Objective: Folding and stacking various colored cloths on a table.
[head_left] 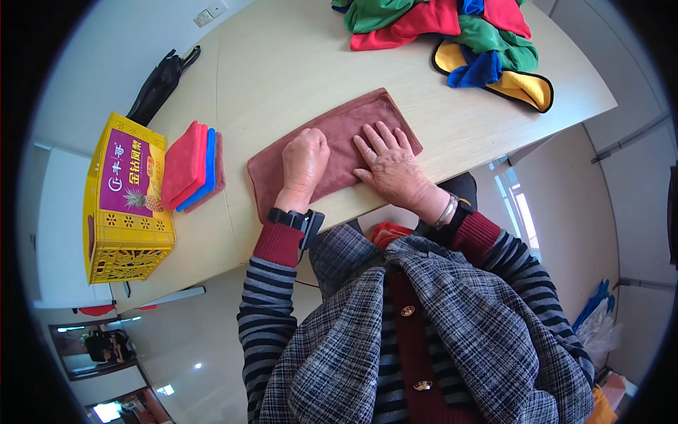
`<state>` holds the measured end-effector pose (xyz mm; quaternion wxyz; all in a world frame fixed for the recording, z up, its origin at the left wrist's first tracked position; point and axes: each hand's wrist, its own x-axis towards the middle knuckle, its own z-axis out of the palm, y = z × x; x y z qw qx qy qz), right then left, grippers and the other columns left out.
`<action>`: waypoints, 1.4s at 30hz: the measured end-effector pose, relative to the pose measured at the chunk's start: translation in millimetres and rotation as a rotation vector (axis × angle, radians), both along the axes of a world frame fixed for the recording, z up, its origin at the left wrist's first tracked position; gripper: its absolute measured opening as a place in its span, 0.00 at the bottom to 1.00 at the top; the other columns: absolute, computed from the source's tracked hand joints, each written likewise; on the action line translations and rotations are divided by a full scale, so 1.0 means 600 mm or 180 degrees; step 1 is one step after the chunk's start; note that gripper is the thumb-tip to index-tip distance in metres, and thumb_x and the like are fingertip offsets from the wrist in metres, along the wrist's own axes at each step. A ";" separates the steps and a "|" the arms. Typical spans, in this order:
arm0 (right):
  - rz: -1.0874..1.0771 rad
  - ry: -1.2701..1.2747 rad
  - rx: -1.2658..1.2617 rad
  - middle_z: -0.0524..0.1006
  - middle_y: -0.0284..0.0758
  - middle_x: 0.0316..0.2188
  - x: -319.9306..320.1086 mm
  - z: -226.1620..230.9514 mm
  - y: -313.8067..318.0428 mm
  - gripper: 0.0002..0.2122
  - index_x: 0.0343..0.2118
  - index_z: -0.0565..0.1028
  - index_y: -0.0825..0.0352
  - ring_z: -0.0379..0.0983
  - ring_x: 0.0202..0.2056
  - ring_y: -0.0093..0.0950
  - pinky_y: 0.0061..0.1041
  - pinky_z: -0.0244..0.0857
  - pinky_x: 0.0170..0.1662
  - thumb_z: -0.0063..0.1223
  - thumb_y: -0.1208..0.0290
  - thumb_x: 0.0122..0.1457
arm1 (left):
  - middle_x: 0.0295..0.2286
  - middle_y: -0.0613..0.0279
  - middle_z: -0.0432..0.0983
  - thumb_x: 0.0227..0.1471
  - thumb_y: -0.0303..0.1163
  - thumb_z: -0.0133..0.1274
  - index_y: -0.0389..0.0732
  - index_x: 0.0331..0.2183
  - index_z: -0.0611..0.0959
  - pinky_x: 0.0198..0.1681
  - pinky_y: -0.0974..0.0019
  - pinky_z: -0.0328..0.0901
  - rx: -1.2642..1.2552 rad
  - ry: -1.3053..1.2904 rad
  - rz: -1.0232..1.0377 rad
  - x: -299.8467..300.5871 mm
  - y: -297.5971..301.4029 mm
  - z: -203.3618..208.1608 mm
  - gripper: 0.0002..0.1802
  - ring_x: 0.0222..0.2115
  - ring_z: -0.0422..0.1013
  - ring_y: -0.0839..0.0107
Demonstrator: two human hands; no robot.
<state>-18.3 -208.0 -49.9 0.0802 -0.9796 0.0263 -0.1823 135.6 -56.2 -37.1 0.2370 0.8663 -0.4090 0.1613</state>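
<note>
A brown folded towel lies flat at the table's near edge, longer from left to right and slightly slanted. My left hand rests on its left half, curled into a fist with the knuckles up; I see no cloth pulled up into it. On the right half, my right hand lies palm down with its fingers spread. A small stack of folded cloths, red, blue and brown, leans against the crate to the left.
A yellow plastic crate with a purple label stands at the table's left edge, a black object behind it. Red, green, blue and yellow cloths lie heaped at the far right of the pale wooden table.
</note>
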 end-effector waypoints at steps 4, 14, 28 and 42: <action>0.0005 -0.0013 0.0021 0.62 0.44 0.66 0.001 -0.004 0.000 0.31 0.64 0.65 0.64 0.52 0.68 0.45 0.48 0.45 0.69 0.49 0.49 0.64 | 0.23 0.64 0.75 0.57 0.29 0.55 0.39 0.28 0.82 0.29 0.66 0.68 -0.0511 0.0992 0.0270 -0.019 0.045 0.051 0.06 0.24 0.74 0.69; 0.0233 0.0157 -0.0018 0.61 0.42 0.66 -0.002 0.019 0.009 0.30 0.65 0.65 0.62 0.51 0.69 0.44 0.48 0.43 0.70 0.50 0.50 0.64 | 0.23 0.69 0.73 0.59 0.27 0.56 0.34 0.31 0.80 0.29 0.73 0.64 -0.1042 0.2798 0.0448 -0.094 0.283 0.084 0.06 0.24 0.69 0.81; 0.0731 0.0292 -0.0044 0.59 0.39 0.68 -0.026 0.007 0.049 0.30 0.66 0.64 0.55 0.49 0.70 0.42 0.50 0.40 0.71 0.49 0.47 0.64 | 0.27 0.52 0.80 0.50 0.28 0.60 0.37 0.30 0.84 0.33 0.59 0.71 0.0323 0.0488 -0.0239 -0.003 0.001 0.036 0.05 0.28 0.77 0.57; 0.0697 0.0272 0.0047 0.58 0.38 0.69 -0.031 0.000 0.041 0.30 0.67 0.64 0.55 0.48 0.71 0.42 0.51 0.39 0.71 0.47 0.47 0.64 | 0.26 0.49 0.80 0.50 0.31 0.62 0.37 0.27 0.83 0.33 0.53 0.71 0.0473 0.0422 -0.0226 0.010 -0.005 0.037 0.07 0.28 0.77 0.49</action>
